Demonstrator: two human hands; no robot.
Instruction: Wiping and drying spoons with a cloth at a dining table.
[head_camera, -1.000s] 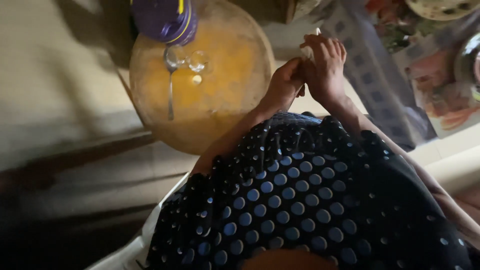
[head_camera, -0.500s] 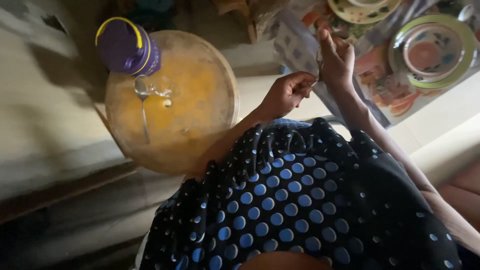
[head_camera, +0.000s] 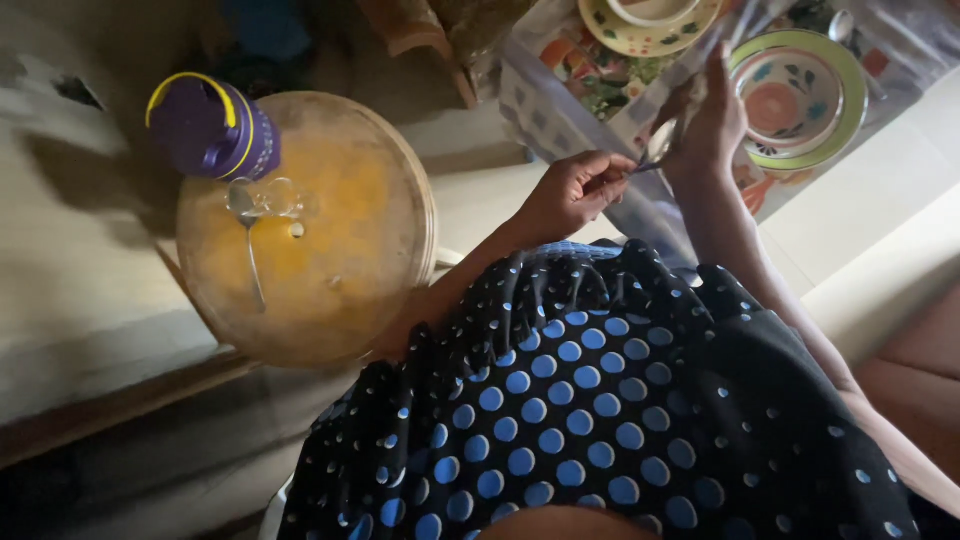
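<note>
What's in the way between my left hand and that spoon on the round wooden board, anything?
Nothing visible. The left hand is raised beside the right hand, pinching a small dark item too blurred to identify. The board surface toward the spoon lies bare; the purple bottle stands just behind the spoon.

- Left hand: fingers curled, pinching a thin dark strip.
- Right hand: raised upright, touching the same strip.
- Floral plate: just behind the right hand, on a patterned cloth.
- Round wooden stool: carries a purple bottle and a spoon.
</note>
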